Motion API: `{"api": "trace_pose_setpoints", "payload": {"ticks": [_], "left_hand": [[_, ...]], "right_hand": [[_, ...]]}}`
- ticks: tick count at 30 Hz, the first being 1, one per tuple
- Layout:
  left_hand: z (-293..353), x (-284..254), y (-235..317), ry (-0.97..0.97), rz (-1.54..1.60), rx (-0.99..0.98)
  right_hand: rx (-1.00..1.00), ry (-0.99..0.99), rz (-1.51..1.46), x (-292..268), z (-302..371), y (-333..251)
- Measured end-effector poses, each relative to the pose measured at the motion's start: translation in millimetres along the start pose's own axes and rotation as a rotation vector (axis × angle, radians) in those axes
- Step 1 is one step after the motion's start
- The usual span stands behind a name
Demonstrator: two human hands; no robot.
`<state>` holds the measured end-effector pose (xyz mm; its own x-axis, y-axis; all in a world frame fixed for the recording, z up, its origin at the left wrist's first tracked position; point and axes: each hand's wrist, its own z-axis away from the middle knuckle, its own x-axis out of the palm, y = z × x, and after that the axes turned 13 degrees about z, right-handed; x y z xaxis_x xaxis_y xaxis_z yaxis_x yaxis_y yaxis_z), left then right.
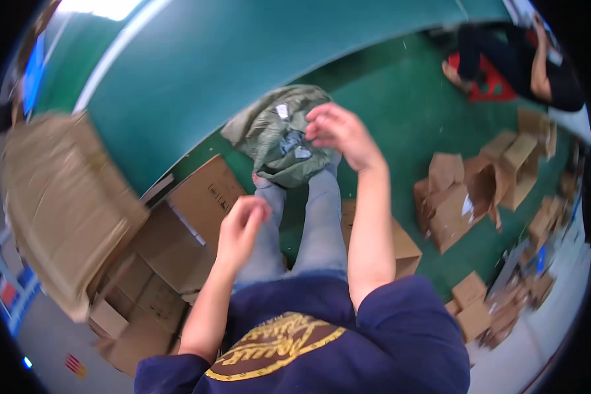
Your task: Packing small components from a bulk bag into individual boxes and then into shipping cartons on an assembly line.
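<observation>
A gray-green sack (243, 128) is lying at upper center, in front of the person's lower legs (322, 217), with a white tag (282, 111) showing on it. The right hand (340, 136) is hovering at the sack's right side, its fingers loosely bent and released. The left hand (241, 228) is hanging lower, left of center, with fingers curling; it is blurring, so whether it is grasping anything I cannot tell.

The green table (230, 59) is filling the top, its near edge running from lower left to upper right behind the sack; whether they are touching I cannot tell. A cardboard box (207, 190) and a big tan package (65, 203) are crowding the left side, close to the left forearm. Another box (406, 248) is standing just beside the right forearm. Green floor (391, 118) is stretching between the sack and the torn cartons (450, 213) at right, leaving room there. Another person (489, 49) is sitting at upper right on a red stool (496, 85).
</observation>
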<state>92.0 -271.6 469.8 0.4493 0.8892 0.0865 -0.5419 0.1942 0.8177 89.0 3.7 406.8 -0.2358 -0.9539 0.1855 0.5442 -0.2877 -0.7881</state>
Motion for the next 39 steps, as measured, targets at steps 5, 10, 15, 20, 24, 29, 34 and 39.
{"api": "trace_pose_setpoints", "payload": {"ticks": [5, 10, 15, 20, 24, 29, 34, 39], "left_hand": [[-248, 30, -267, -0.185, -0.509, -0.03], [-448, 26, -406, 0.028, -0.86, -0.023], [-521, 25, -478, 0.014, -1.086, 0.077], [-521, 5, -459, 0.059, -0.93, 0.136], [-477, -5, -396, 0.269, -0.767, 0.103], [-379, -31, -353, 0.291, -0.498, -0.242], [-212, -69, -310, 0.218, -0.141, -0.457], [-51, -4, -166, 0.214, 0.143, -0.356]], "right_hand": [[0.278, 0.155, 0.1, -56, -92, 323], [0.45, 0.459, 0.466, -31, -182, 508], [0.673, 0.495, 0.805, -15, -250, 565], [0.328, 0.602, 0.532, -19, -246, 604], [0.293, 0.716, 0.375, -32, -214, 533], [0.337, 0.693, 0.51, -54, -129, 475], [0.406, 0.648, -0.367, -11, -41, 370], [0.284, 0.118, -0.486, 72, 47, 239]]}}
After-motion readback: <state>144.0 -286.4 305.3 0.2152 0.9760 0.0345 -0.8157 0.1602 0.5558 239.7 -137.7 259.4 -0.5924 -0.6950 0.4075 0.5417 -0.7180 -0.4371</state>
